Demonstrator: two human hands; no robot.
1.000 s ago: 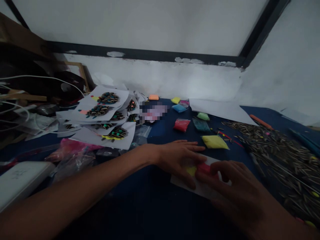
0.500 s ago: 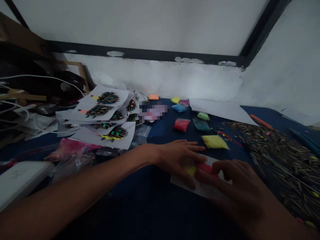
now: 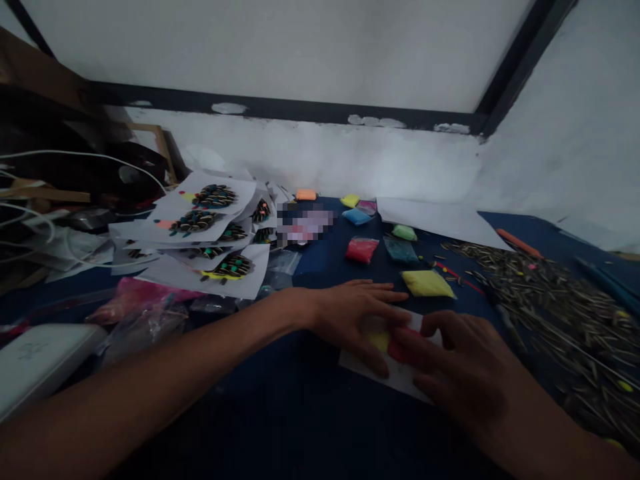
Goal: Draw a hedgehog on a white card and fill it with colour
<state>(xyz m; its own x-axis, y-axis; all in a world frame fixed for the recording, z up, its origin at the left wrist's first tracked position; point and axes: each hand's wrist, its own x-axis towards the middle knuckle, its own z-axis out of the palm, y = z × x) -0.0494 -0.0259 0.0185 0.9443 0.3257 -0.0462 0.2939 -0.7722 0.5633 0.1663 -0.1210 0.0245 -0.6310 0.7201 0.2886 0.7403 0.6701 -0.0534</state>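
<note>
My left hand lies flat with its fingers spread, its thumb and fingertips on a small white sheet of paper. On that sheet is a patch of yellow modelling clay, beside my left thumb. Next to the yellow is a red-pink piece of clay, partly covered by fingers. My right hand presses this piece with an outstretched finger, its thumb held apart lower down. Some right fingers are bent and shadowed. A packet of yellow clay rests just beyond the sheet.
Sunflower seeds are heaped at right, near an orange stick. Red and blue clay packets lie farther back. At left stand stacked seed-covered pictures, a pink bag and a white box.
My right hand has shifted slightly over the red-pink clay, its thumb now showing apart below. Less of the clay shows. My left hand stays in place.
</note>
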